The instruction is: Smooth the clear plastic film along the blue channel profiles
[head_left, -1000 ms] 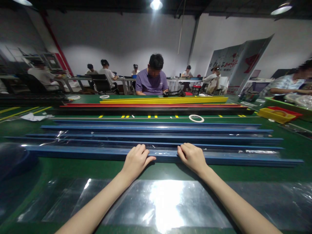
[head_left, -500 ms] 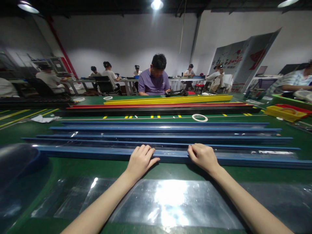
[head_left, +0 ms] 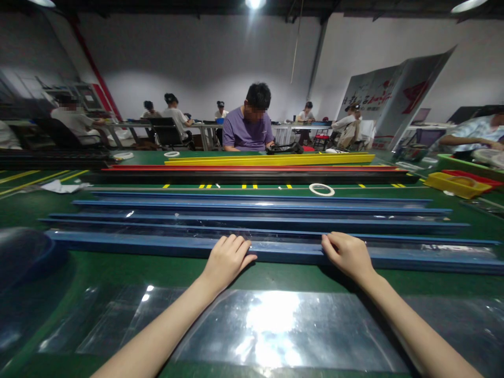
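The nearest of several long blue plastic channel strips [head_left: 287, 254] lies crosswise before me, with clear film in its trough. My left hand [head_left: 230, 256] is closed over its near edge, fingertips inside the channel and thumb along the front wall. Farther right on the same edge, my right hand [head_left: 349, 254] is curled with thumb and bent forefinger pressed together on the rim; its other fingers are mostly hidden. Between my forearms and beyond them, a clear plastic sheet [head_left: 315, 325] lies flat and reflects the ceiling light.
More blue strips [head_left: 275, 222] lie behind the near one. Beyond are a white tape ring [head_left: 322, 189], red-and-black strips [head_left: 252, 175] and a yellow strip [head_left: 268, 159]. A yellow tray [head_left: 452, 185] stands at right. A person in purple [head_left: 247, 128] sits across the green table.
My right hand has moved right along the near blue strip, widening the gap between my hands. My left hand stays in nearly the same place.
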A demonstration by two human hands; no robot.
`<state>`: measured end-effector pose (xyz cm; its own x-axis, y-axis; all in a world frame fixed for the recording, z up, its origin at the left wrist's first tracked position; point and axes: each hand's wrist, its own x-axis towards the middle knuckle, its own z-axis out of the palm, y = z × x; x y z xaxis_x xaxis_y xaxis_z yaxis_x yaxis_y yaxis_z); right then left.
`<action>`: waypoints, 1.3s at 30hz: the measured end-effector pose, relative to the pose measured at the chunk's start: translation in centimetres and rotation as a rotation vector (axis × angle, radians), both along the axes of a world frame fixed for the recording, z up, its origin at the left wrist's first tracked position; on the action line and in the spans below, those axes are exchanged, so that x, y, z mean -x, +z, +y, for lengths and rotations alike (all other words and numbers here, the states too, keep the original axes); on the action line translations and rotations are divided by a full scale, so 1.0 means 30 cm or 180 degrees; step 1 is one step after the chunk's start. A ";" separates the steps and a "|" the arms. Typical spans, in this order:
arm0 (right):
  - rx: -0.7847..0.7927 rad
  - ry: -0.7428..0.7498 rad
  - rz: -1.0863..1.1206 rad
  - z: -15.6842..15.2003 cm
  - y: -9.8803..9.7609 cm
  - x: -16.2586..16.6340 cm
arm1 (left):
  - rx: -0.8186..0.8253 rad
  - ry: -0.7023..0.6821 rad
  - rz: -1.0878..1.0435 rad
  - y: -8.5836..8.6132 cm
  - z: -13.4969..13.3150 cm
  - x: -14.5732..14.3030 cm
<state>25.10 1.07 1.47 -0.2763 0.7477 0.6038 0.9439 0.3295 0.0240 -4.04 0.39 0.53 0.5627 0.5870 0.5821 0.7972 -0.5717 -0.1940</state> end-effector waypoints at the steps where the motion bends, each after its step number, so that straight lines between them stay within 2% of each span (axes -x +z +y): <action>1: 0.0159 0.0007 0.0079 -0.004 0.003 -0.002 | 0.0006 0.0001 0.0007 0.000 0.000 0.000; 5: 0.0551 0.0080 0.0532 -0.020 0.011 -0.027 | 0.0009 0.0021 0.0046 0.001 -0.002 0.000; 13: 0.0374 -0.0183 0.0832 -0.036 0.006 -0.090 | -0.0060 0.0065 0.0099 0.003 -0.004 0.000; 25: 0.0113 -0.0321 0.0946 -0.047 0.012 -0.094 | -0.0115 0.0061 0.0116 0.001 0.001 -0.001; 28: 0.0237 -0.0142 0.0790 -0.046 0.012 -0.083 | -0.0122 0.0034 0.0089 -0.001 0.002 -0.001; 31: 0.0412 0.0212 0.0341 -0.046 0.016 -0.051 | -0.0125 0.0007 0.0061 -0.002 0.003 -0.001; 35: 0.0417 0.0598 -0.0076 -0.051 0.021 0.004 | -0.0140 -0.0011 0.0051 -0.003 0.003 -0.001; 39: 0.0400 0.0771 -0.0340 -0.056 0.021 0.032 | -0.0146 -0.0014 0.0032 -0.003 0.003 0.000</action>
